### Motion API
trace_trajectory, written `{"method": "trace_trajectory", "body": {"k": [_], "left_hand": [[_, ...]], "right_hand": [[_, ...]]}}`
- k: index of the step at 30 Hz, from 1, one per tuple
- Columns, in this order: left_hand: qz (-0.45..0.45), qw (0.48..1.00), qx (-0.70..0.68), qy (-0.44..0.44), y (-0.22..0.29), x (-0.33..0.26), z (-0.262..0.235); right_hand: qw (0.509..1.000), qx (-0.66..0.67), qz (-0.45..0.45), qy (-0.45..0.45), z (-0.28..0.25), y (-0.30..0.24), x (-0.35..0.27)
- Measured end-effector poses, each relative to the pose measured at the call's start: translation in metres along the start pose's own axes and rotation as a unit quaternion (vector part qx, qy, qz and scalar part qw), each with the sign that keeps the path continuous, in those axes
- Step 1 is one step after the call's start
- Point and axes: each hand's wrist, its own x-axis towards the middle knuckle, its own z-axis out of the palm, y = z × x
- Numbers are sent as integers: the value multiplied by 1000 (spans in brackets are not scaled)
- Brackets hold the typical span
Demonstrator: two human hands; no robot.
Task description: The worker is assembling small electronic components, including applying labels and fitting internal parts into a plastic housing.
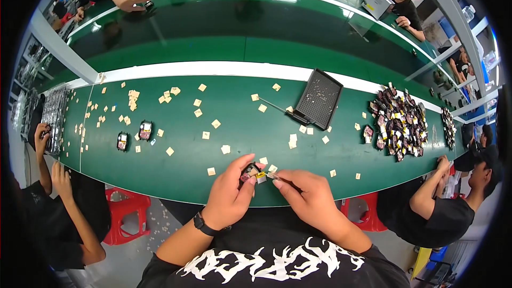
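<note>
My left hand (228,194) holds a small black-cased electronic module (249,171) between thumb and fingers, just above the table's near edge. A yellow and white tab (261,177) shows at the module's right side. My right hand (311,193) is pinched beside it, with a thin, light piece (273,175) at the fingertips; its kind is too small to make out. Both hands are close together, fingertips nearly meeting. Small cream squares (263,160) lie on the green table just beyond them. Two similar modules (145,130) rest apart at the left.
A black tray (320,98) holding small bits stands beyond my hands, with a thin rod (274,104) beside it. A heap of modules (399,122) lies at right. Co-workers sit on both sides and across the green conveyor belt (245,24). Grey frame posts (61,48) rise at the sides.
</note>
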Motion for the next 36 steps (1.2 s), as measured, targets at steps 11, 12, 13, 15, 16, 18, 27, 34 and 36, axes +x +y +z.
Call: {"method": "trace_trajectory", "body": {"k": [11, 12, 13, 15, 16, 18, 27, 34, 36], "left_hand": [[-13, 1000, -1, -20, 5, 1, -5], [-8, 1000, 8, -14, 5, 1, -5], [-4, 1000, 17, -8, 6, 1, -4], [4, 999, 37, -5, 8, 1, -2], [13, 998, 58, -2, 8, 1, -1], [13, 999, 48, -14, 7, 2, -5], [-88, 980, -174, -48, 5, 3, -17], [-45, 977, -198, -60, -3, 4, -17], [-41, 980, -184, -57, -3, 4, -16]], "right_hand": [[996, -79, 1, -43, 15, -5, 4], [996, -84, 1, -36, 15, -5, 4], [996, -83, 3, -37, 16, -5, 3], [996, -82, 17, -34, 16, -4, 2], [996, -82, 18, -35, 17, -3, 2], [997, -67, -2, -29, 21, 3, 2], [981, 162, 101, -45, 25, 21, -4], [997, 51, -38, -45, 23, 11, 10], [997, 32, -74, -4, 29, 20, 11]]}}
